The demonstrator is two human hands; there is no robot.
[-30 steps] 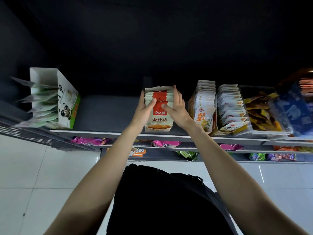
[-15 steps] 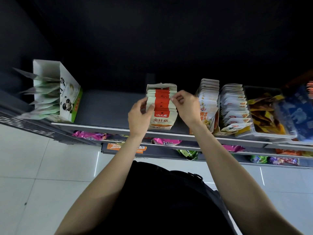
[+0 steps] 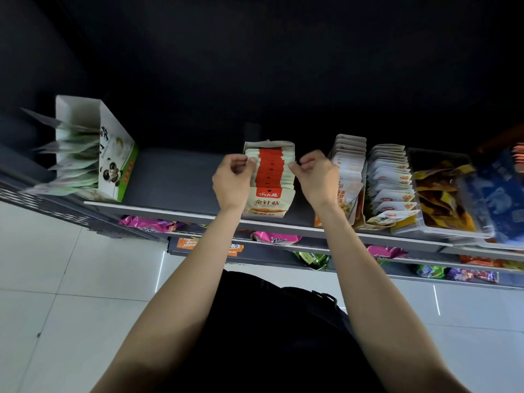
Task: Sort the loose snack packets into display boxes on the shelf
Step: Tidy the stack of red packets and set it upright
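Left hand (image 3: 231, 181) and right hand (image 3: 317, 177) pinching the mushroom snack packets (image 3: 269, 177) on both sides, row near the shelf (image 3: 181, 177) front edge

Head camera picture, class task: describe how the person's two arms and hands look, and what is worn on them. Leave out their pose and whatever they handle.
Both forearms are bare from the frame's lower edge up to the wrists: no sleeves show. The left hand and right hand wear no gloves, and no watch, bracelet or ring can be seen. The fingers are uncovered. Between the arms lies a black garment on the person's body.
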